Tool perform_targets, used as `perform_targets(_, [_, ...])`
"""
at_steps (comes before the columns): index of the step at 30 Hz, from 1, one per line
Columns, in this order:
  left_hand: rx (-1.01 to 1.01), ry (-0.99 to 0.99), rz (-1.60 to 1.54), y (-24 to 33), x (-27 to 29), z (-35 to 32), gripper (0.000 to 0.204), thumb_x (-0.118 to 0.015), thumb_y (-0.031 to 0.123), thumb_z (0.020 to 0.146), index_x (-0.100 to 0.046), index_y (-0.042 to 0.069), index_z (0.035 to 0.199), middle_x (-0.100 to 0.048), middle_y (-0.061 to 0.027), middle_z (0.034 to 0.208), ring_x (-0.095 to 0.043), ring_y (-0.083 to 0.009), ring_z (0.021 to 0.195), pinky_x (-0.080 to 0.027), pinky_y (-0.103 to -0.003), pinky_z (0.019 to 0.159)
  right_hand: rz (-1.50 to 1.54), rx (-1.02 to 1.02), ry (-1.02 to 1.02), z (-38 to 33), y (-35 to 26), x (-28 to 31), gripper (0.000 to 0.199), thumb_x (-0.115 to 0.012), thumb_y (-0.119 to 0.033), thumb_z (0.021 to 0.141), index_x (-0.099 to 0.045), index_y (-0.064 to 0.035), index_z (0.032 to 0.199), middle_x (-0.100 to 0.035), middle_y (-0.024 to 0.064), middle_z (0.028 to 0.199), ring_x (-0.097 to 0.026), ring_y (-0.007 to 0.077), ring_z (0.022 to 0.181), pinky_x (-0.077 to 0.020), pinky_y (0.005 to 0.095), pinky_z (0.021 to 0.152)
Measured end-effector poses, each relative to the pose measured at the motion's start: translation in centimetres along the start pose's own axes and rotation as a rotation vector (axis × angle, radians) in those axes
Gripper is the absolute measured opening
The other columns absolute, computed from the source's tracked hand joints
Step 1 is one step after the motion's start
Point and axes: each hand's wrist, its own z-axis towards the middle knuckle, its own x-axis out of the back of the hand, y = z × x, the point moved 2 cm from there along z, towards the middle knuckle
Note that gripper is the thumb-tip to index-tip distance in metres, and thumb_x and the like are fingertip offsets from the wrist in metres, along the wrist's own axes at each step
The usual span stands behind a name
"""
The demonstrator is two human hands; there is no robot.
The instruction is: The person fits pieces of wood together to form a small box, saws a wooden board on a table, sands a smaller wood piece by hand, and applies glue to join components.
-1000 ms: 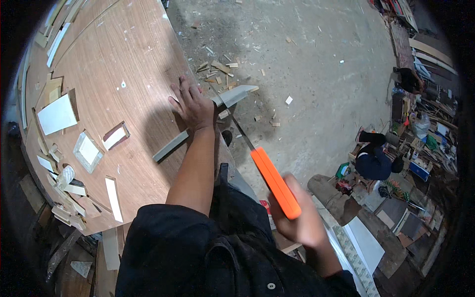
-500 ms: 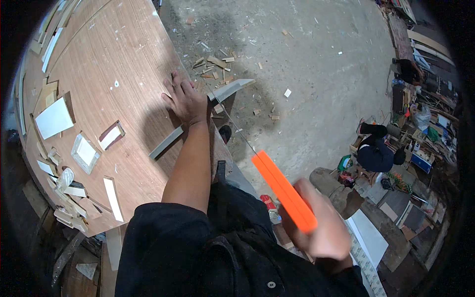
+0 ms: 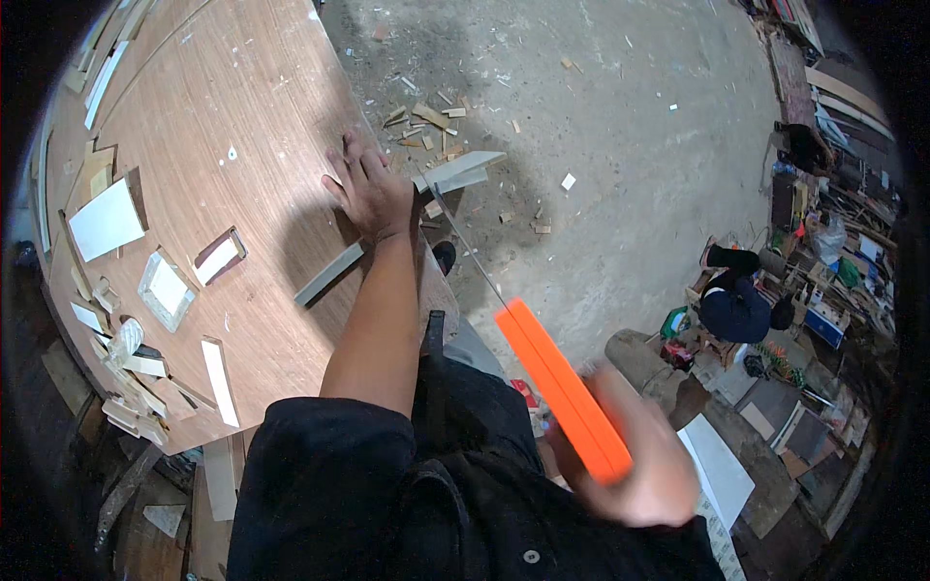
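A narrow wooden strip (image 3: pixel 329 275) lies slantwise across the table's right edge, its far end sticking out over the floor. My left hand (image 3: pixel 376 201) rests on top of the strip, pressing it to the tabletop with fingers stretched and thumb apart. In my right hand (image 3: pixel 654 465), blurred by motion, is the orange handle of a handsaw (image 3: pixel 557 382). The saw's thin blade crosses the overhanging part of the strip, just right of my left hand. The strip's middle is hidden under that hand.
White and wooden offcuts (image 3: pixel 107 220) lie on the left of the wooden table (image 3: pixel 242 97). Scraps (image 3: pixel 431 116) litter the concrete floor beyond its edge. At the right, a person in dark clothes (image 3: pixel 733 308) sits low among tools and boards; another dark-clothed person (image 3: pixel 802 145) is farther back.
My right hand has drawn the handsaw slightly back, down and to the right. The left hand keeps its place on the strip. The whole view has shifted slightly.
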Motion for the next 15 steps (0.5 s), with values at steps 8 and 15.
perform_targets(8, [0.036, -0.087, -0.063, 2.5, 1.3, 0.1, 0.011, -0.055, 0.004, 0.082, -0.053, 0.008, 0.093, -0.046, -0.0115, 0.150, -0.034, -0.0424, 0.144, -0.020, -0.068, 0.112, 0.067, -0.091, 0.181, 4.8, 6.2, -3.0, 0.029, -0.064, -0.006, 0.085, -0.044, -0.0040, 0.106, -0.063, 0.0282, 0.085, -0.061, 0.0504, 0.089, -0.0489, 0.0505, 0.072])
perform_targets(15, [-0.006, -0.079, -0.020, 2.5, 1.6, 0.1, 0.009, -0.056, 0.006, 0.083, -0.054, 0.009, 0.091, -0.047, -0.0110, 0.149, -0.034, -0.0417, 0.144, -0.021, -0.066, 0.114, 0.336, 0.152, 0.450, 3.2, 10.8, -3.3, 0.011, -0.055, 0.000, 0.096, -0.045, -0.0054, 0.098, -0.056, 0.0029, 0.072, -0.061, 0.0105, 0.056, -0.0483, 0.0275, 0.050])
